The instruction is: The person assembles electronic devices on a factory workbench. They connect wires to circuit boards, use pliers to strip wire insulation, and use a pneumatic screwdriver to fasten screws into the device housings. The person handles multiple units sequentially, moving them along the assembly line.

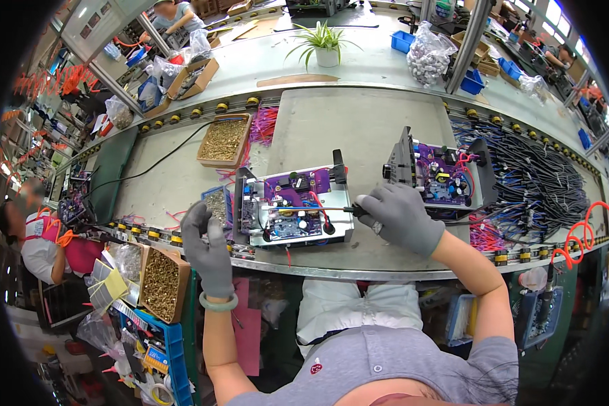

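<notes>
While right hand [400, 215] has its grip closed on a screwdriver [311, 209] over the purple board unit [294, 206] at frame centre, screw-driving looks underway; left hand [206, 247], loosely curled, hovers by small screw tray [216, 203], likely fetching a screw.

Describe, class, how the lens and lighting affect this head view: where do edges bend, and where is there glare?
Head view: fisheye bends the conveyor rail toward the rim, with dark corners; bright glare at the windows top right; even light and sharp focus on the right hand, left hand and purple circuit board.
</notes>
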Demonstrator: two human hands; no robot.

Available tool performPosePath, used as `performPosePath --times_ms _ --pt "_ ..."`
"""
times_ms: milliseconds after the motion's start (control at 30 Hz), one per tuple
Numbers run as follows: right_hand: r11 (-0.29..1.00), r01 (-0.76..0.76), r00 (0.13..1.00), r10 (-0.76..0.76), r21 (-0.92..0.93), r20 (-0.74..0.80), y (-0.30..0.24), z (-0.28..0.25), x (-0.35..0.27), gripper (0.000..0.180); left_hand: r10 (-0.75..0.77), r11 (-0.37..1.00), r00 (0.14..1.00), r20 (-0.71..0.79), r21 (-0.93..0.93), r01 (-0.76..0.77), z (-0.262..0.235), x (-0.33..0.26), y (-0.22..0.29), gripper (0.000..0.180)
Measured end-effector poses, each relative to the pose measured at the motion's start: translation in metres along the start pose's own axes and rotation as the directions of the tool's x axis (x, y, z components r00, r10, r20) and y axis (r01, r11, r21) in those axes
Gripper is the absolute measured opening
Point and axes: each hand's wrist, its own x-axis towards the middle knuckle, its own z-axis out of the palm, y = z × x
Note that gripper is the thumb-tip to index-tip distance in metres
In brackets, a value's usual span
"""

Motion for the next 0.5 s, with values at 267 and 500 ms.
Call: performPosePath --times_ms 267,500 --pt "1.0 -0.014 0.999 0.013 -0.026 -0.037 -0.004 -0.001 0.008 0.023 0.583 0.671 0.625 0.52 0.125 -0.73 0.091 -0.002 0.083 0.034" --pt "0.993 0.024 0.897 -0.072 0.115 0.437 0.017 -0.027 0.037 0.016 0.333 0.845 0.604 0.724 0.055 -0.532 0.108 -0.004 0.076 0.022"
